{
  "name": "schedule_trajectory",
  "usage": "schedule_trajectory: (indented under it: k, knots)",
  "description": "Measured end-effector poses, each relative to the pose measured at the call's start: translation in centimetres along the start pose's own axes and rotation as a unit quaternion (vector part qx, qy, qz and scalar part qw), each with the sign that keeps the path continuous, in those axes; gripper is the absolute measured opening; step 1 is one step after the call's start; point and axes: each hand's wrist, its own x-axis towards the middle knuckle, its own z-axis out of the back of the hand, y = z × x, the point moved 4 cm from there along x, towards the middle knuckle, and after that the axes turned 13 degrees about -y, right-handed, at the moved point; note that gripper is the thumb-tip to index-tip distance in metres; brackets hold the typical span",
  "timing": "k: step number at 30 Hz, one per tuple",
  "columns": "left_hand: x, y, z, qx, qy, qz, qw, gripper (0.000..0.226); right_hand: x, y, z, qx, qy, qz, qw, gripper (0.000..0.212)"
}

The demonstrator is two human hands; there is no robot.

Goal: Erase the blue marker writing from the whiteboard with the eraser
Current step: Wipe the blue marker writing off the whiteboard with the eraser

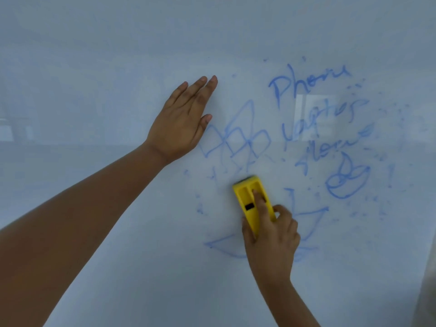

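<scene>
Right hand (271,241) gripping yellow plastic eraser (253,204), forefinger pressed along its back; left hand (181,123) flat, fingers together, bracing white whiteboard (94,67). Press evenly and overlap strokes through blue marker writing (318,109).

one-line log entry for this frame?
phase: erasing | right hand: gripping yellow eraser on whiteboard | left hand: flat on board | blue writing: mostly remaining

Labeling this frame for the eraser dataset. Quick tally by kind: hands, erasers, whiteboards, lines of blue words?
hands: 2, left hand flat on the board, right hand gripping the eraser
yellow eraser: 1
whiteboard: 1
lines of blue words: 3, blurred, beside several blue sketches
Total: 7
</scene>
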Motion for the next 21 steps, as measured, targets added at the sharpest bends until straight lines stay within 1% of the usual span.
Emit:
schedule_trajectory:
  k: [2, 4, 7, 9, 10, 12, 14, 15, 18, 21]
  knots:
    - [-0.2, -0.1, 0.0, -0.013, -0.009, 0.003, 1.000, 0.052, 2.0, 1.5, -0.3, -0.003, -0.027, -0.007, 1.000, 0.074]
    - [-0.2, -0.1, 0.0, -0.019, -0.016, 0.005, 1.000, 0.051, 2.3, 3.8, -0.8, -0.002, -0.030, 0.024, 0.999, 0.071]
    - [-0.1, -0.1, 0.1, -0.029, -0.017, 0.006, 0.999, 0.050, -0.4, 6.3, -1.5, 0.013, 0.008, 0.093, 0.996, 0.071]
    - [0.0, -0.1, 0.1, -0.038, -0.017, 0.007, 0.999, 0.050, -2.3, 5.9, -1.5, 0.021, 0.045, 0.132, 0.990, 0.075]
    - [-0.1, -0.1, 0.1, -0.043, -0.019, 0.009, 0.999, 0.050, -2.5, 5.1, -1.4, 0.019, 0.050, 0.137, 0.989, 0.077]
    - [-0.2, 0.0, 0.2, -0.055, -0.026, 0.016, 0.998, 0.049, -1.0, 3.0, -0.7, 0.006, 0.028, 0.104, 0.994, 0.080]
    - [-0.3, 0.0, 0.3, -0.080, -0.038, 0.025, 0.996, 0.049, 2.0, 2.0, -0.1, -0.001, -0.014, 0.045, 0.999, 0.075]
    - [-0.3, 0.0, 0.3, -0.097, -0.047, 0.031, 0.994, 0.049, 3.6, 2.2, 0.1, 0.000, -0.032, 0.030, 0.999, 0.073]
    - [-0.5, 0.2, 0.6, -0.138, -0.089, 0.074, 0.984, 0.052, 5.7, 4.8, -0.2, 0.010, -0.050, 0.039, 0.998, 0.072]
    - [-0.6, 0.5, 0.8, -0.172, -0.127, 0.115, 0.970, 0.053, 3.7, 7.7, -1.0, 0.017, -0.024, 0.091, 0.995, 0.073]
